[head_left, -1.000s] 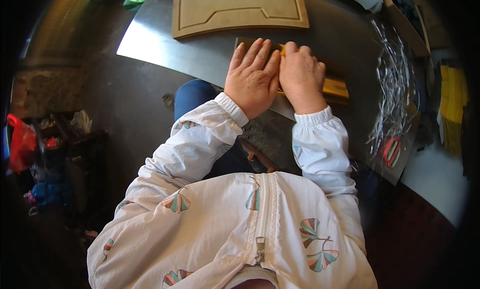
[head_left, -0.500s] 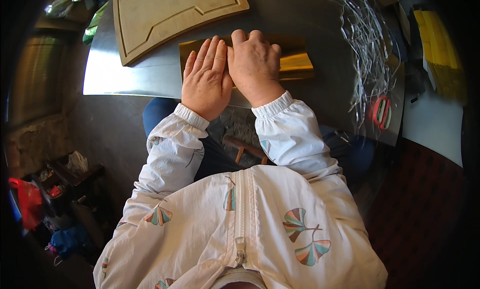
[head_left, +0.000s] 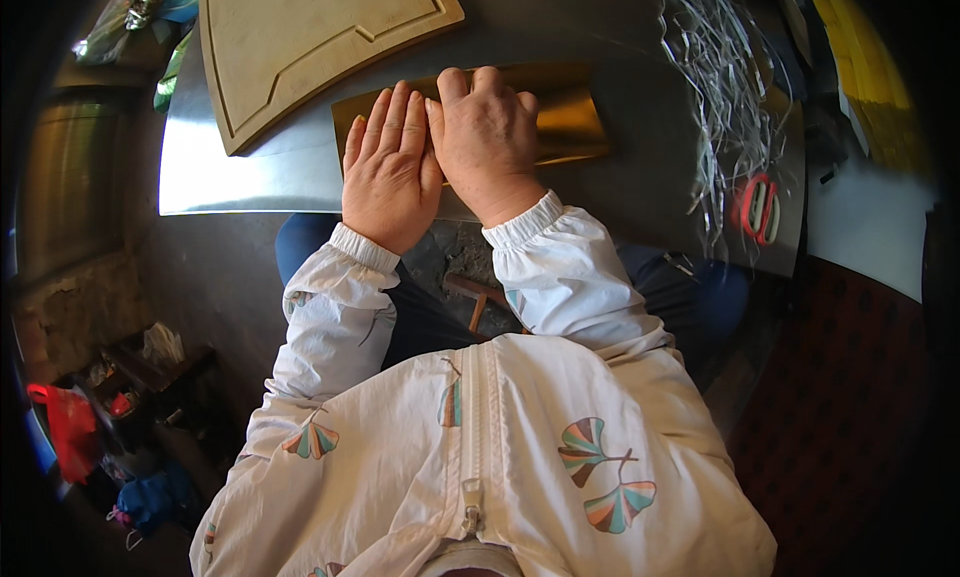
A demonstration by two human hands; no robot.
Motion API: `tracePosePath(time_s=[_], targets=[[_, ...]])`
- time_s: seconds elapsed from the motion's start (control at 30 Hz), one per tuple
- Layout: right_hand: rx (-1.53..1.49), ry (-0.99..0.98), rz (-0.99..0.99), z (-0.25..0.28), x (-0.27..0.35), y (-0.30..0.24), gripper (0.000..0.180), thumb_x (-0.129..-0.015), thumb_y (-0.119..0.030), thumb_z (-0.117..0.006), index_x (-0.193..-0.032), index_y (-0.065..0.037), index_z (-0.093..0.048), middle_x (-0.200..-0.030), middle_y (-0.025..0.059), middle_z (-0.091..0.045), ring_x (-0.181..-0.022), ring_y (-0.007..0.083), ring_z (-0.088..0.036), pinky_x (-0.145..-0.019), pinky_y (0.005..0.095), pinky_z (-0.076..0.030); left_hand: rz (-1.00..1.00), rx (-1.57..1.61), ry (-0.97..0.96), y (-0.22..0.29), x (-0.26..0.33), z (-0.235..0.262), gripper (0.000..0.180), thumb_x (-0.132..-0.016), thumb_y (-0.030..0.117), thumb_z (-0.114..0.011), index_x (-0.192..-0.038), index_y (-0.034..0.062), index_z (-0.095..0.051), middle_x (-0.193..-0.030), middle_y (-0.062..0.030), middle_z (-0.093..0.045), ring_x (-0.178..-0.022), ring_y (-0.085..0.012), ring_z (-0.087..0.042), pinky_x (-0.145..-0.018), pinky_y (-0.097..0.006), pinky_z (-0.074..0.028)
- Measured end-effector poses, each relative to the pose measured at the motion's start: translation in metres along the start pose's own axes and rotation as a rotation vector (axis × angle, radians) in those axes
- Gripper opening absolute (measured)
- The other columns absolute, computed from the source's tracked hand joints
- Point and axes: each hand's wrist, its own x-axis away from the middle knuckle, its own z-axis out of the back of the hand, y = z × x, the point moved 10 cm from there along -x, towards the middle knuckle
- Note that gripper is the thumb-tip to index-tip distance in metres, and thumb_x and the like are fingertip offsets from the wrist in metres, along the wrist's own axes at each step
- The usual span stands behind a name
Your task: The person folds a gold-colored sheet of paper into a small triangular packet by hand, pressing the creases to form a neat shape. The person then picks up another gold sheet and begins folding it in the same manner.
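Observation:
A shiny gold sheet (head_left: 570,117), foil or paper, lies near the front edge of the dark smooth table, its right part bent up along a crease. Flat on the sheet's left part rests my left hand (head_left: 390,172), fingers stretched out and close together. Against it, my right hand (head_left: 487,137) presses down on the sheet with curled fingers. Its fingertips are tucked under, so whether they pinch the sheet's edge or something else is hidden.
A wooden cutting board (head_left: 320,47) lies beyond my left hand. To the right are a bundle of silvery tinsel strips (head_left: 705,107) and red-handled scissors (head_left: 760,209). Yellow sheets (head_left: 865,77) sit at the far right. The table's front edge (head_left: 250,213) runs just below my hands.
The view has shifted slightly, so the table things appear displaced. Both hands keep nearly the same pose on the gold sheet.

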Motion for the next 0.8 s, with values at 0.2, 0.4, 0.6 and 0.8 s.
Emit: tracePosePath(time_s=[0.2, 0.4, 0.6, 0.8], targets=[[-0.100, 0.055, -0.005, 0.005, 0.005, 0.003, 0.024, -0.090, -0.030, -0.065, -0.104, -0.010, -0.059, -0.094, 0.0103, -0.058, -0.084, 0.0255, -0.063, -0.077, 0.0414, -0.043, -0.007, 0.004, -0.008, 0.002, 0.000, 0.002, 0.053, -0.097, 0.027, -0.046, -0.146, 0.0061, -0.045, -0.154, -0.0129, -0.041, -0.145, -0.0280, -0.033, -0.120, -0.044, -0.020], [-0.231, 0.052, 0.033, 0.011, 0.008, 0.008, 0.022, -0.089, -0.023, -0.067, -0.104, -0.009, -0.059, -0.090, 0.0094, -0.057, -0.084, 0.0268, -0.061, -0.074, 0.0409, -0.044, -0.019, 0.001, -0.016, 0.002, -0.001, 0.004, 0.055, -0.095, 0.025, -0.049, -0.146, 0.0042, -0.045, -0.154, -0.0139, -0.040, -0.145, -0.0295, -0.033, -0.119, -0.045, -0.020], [-0.345, 0.024, 0.007, 0.013, 0.015, 0.020, 0.020, -0.089, -0.014, -0.067, -0.104, -0.005, -0.058, -0.100, 0.0141, -0.058, -0.089, 0.0328, -0.062, -0.081, 0.0439, -0.048, -0.024, -0.008, -0.034, 0.003, 0.000, 0.003, 0.057, -0.093, 0.024, -0.051, -0.146, 0.0037, -0.043, -0.155, -0.0149, -0.038, -0.146, -0.0300, -0.031, -0.119, -0.046, -0.020], [-0.385, 0.088, 0.032, 0.021, 0.024, 0.031, 0.033, -0.089, -0.009, -0.066, -0.120, 0.000, -0.058, -0.132, 0.0227, -0.054, -0.109, 0.0389, -0.060, -0.091, 0.0444, -0.049, -0.019, -0.023, -0.073, 0.003, 0.000, 0.001, 0.059, -0.094, 0.025, -0.049, -0.149, 0.0042, -0.040, -0.157, -0.0146, -0.034, -0.147, -0.0305, -0.028, -0.119, -0.046, -0.019]])
